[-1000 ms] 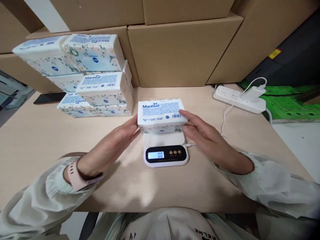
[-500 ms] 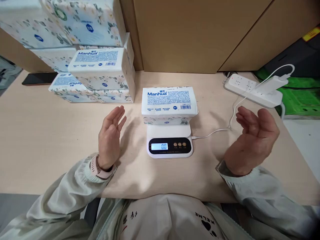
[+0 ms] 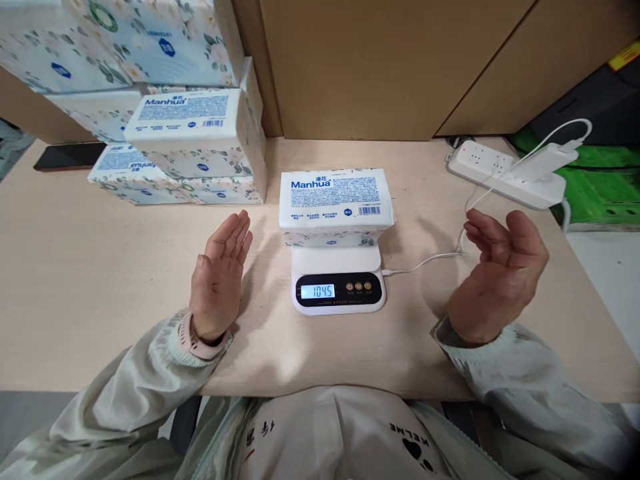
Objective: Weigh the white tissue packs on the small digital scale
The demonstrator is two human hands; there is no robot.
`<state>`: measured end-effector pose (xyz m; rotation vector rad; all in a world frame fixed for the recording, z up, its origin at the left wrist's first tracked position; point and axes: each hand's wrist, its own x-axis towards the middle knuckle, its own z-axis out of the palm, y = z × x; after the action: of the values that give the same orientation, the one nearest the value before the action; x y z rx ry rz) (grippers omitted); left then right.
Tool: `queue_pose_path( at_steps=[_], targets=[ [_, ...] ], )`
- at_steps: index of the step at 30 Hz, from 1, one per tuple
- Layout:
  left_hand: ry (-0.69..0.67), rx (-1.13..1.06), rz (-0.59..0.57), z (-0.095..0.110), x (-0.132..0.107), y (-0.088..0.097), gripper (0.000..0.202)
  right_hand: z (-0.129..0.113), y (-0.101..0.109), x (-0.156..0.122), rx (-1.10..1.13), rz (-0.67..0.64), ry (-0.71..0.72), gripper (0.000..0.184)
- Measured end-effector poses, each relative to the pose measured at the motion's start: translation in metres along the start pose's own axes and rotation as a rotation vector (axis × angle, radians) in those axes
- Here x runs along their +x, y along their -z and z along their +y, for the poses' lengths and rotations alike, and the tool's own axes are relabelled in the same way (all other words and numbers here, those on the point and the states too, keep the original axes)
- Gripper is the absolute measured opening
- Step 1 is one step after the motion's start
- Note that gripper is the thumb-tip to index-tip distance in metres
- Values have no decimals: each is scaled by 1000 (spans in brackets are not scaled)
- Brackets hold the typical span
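A white pack of Manhua tissues lies flat on a small white kitchen scale in the middle of the table; the lit display reads 104.5. My left hand hovers open to the left of the scale, fingers straight and together, touching nothing. To the right of the scale my right hand is raised with its fingers loosely curled and apart, holding nothing. Both hands are clear of the pack.
A stack of several more tissue packs stands at the back left on the light wooden table. Cardboard boxes line the back. A white power strip with a charger lies back right, its cable running to the scale. A dark phone lies far left.
My hands let go of the tissue pack on the scale and drew apart to either side. The display went from 0.0 to 104.5. The view tilted down slightly.
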<state>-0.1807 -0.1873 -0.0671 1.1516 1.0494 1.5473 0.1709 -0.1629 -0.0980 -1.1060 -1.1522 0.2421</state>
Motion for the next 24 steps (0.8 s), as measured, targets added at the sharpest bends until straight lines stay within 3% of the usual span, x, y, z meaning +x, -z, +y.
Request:
queue_pose_path(
  at_steps=[5,24],
  targets=[
    [-26,-1,-10,-6,1,3,61,10,1,-1,11,12,42,61],
    [-2,3,11,-5,2,2,62,-20,-6,-1,-24,-17,-61,47]
  ],
)
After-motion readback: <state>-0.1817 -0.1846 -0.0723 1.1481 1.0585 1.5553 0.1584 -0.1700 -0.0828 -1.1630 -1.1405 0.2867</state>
